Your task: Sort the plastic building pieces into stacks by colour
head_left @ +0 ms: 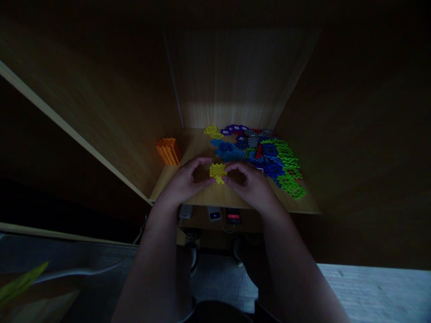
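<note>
Above the front part of the wooden shelf, both hands meet at a small structure of yellow interlocking plastic tiles (218, 169) with notched edges. My right hand (251, 181) pinches its right side between thumb and forefinger. My left hand (186, 179) curls round its left side, thumb at the lower corner and forefinger near the upper one. Just behind lie light-blue tiles (229, 150) in a loose pile. More yellow tiles (211, 130) rest flat at the back. An orange stack of tiles (169, 151) stands to the left of my left hand.
Dark-blue tiles (272, 168), green tiles (292, 185), grey tiles (252, 141) and purple tiles (235, 128) spread across the shelf's right side. Wooden panels enclose the shelf (198, 196). Below its front edge are a white device with a cable (214, 214) and a red-lit screen (233, 216).
</note>
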{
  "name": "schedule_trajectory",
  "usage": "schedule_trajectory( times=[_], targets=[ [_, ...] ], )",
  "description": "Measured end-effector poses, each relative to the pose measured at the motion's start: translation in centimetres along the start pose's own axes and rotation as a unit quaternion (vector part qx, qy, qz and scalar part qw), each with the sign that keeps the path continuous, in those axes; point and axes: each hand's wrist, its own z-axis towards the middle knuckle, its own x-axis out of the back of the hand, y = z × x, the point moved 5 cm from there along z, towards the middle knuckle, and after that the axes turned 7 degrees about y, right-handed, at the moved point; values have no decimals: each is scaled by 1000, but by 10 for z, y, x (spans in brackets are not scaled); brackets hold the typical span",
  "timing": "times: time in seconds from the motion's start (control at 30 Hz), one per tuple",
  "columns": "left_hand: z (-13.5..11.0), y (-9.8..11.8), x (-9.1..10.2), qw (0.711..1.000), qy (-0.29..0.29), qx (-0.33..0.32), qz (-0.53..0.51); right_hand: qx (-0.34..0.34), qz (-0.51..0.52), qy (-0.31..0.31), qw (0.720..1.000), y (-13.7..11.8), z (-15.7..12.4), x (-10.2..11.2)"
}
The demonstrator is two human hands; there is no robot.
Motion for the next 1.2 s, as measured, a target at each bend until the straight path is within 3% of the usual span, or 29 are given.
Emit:
schedule_trajectory(
  times=[1.2],
  targets=[
    [0,4,0,1000,-9,13,-3,-37,13,-26,999,9,-3,-4]
  ],
)
